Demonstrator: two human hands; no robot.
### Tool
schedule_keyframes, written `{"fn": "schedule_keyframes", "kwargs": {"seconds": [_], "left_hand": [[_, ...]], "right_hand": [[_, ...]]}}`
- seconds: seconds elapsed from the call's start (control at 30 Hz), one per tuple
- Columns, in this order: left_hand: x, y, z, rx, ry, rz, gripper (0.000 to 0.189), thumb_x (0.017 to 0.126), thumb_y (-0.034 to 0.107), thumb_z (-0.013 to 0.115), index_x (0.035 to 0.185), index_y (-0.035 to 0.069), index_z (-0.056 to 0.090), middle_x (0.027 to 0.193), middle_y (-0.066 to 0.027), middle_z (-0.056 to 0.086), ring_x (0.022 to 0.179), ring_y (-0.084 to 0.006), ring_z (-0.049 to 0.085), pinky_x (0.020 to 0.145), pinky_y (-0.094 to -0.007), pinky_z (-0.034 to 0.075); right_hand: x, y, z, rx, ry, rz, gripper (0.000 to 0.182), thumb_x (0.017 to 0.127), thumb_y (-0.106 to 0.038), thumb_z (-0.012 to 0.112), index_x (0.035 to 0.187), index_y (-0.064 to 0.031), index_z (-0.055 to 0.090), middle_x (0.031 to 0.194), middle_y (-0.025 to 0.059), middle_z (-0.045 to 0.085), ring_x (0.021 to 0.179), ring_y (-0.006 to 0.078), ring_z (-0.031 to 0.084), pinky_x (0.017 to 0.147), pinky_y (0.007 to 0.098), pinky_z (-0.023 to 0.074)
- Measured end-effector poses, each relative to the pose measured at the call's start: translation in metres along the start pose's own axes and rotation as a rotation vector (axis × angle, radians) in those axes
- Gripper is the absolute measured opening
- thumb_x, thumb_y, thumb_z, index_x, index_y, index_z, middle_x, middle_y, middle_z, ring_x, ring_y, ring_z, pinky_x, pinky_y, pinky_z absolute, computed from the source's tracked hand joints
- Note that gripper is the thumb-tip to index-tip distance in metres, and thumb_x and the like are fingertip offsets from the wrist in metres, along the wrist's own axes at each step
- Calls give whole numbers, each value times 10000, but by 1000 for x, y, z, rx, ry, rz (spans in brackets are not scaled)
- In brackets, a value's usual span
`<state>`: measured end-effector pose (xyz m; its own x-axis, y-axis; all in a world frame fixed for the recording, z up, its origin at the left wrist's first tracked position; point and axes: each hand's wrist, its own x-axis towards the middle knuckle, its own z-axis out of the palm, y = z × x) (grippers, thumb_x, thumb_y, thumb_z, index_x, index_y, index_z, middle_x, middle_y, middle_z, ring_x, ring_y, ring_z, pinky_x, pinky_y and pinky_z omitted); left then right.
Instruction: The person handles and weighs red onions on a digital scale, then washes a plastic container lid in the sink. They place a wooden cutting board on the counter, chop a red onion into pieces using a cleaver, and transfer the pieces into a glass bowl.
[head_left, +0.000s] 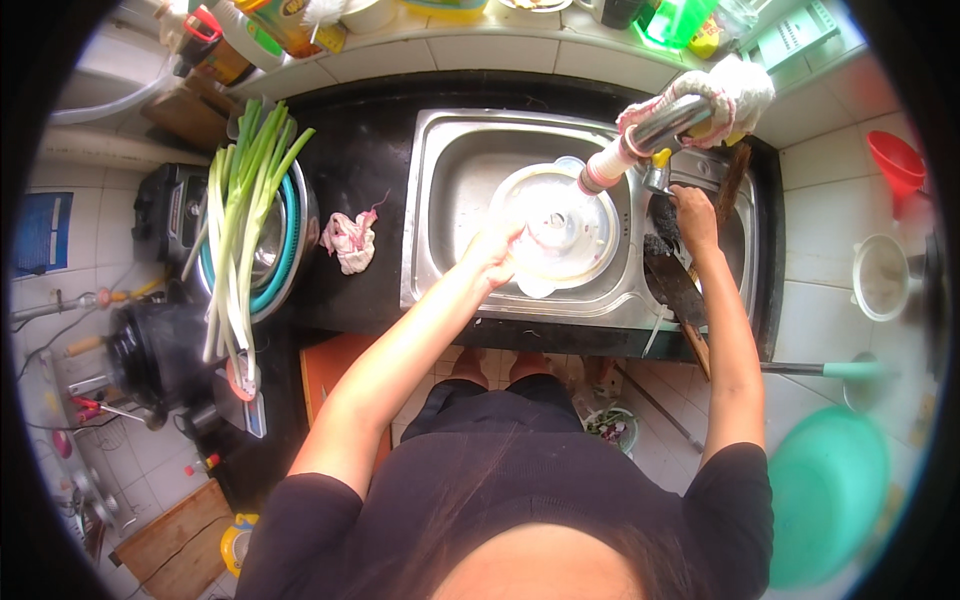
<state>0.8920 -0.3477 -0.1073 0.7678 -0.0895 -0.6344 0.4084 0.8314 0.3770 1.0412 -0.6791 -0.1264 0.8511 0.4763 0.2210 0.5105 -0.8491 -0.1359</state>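
Observation:
My left hand (493, 251) holds the near left rim of a round translucent plastic lid (574, 259) with tabs on its edge. The lid is over the left basin of a stainless steel sink (459, 202), below the cloth-wrapped end of a faucet (664, 127). Whether a container sits under the lid, I cannot tell. At the right, the fingers of my right hand (697, 217) pinch the handle of a small metal tap (657, 178) with a yellow part. Beneath that hand, a cleaver (675, 289) with a wooden handle and dark scouring pads (663, 217) lie at the smaller basin.
Left of the sink, long scallions (244, 225) lie across a teal basket in a metal basin (304, 217). A crumpled cloth (351, 240) rests on the black counter (360, 157). Bottles and containers line the tiled ledge (495, 56). A green tub (829, 495) stands at lower right.

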Motion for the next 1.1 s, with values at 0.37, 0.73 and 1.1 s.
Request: {"fn": "schedule_keyframes", "kwargs": {"seconds": [0.37, 0.73, 1.1], "left_hand": [[37, -23, 4, -99, -140, -131, 624, 843, 480, 589, 1289, 68, 445, 1203, -113, 557, 1114, -233, 537, 967, -455, 441], [52, 17, 10, 193, 89, 79, 626, 860, 461, 602, 1329, 87, 423, 1218, -106, 549, 1099, -253, 548, 910, -471, 477], [49, -21, -36, -184, -90, -193, 453, 920, 351, 554, 1259, 59, 483, 1227, -124, 560, 1138, -271, 535, 1014, -465, 410]], "right_hand": [[17, -185, -16, 265, 155, -31, 283, 785, -83, 615, 1059, -39, 558, 1103, 157, 568, 1063, 360, 491, 921, 428, 415], [-15, -190, 34, 576, -8, 144, 274, 859, -83, 530, 1111, 16, 565, 1177, 173, 554, 1137, 363, 496, 968, 401, 402], [-11, -193, -9, 391, 288, -16, 484, 761, -67, 652, 1216, -16, 497, 1228, 189, 525, 1128, 350, 499, 1010, 501, 308]]}}
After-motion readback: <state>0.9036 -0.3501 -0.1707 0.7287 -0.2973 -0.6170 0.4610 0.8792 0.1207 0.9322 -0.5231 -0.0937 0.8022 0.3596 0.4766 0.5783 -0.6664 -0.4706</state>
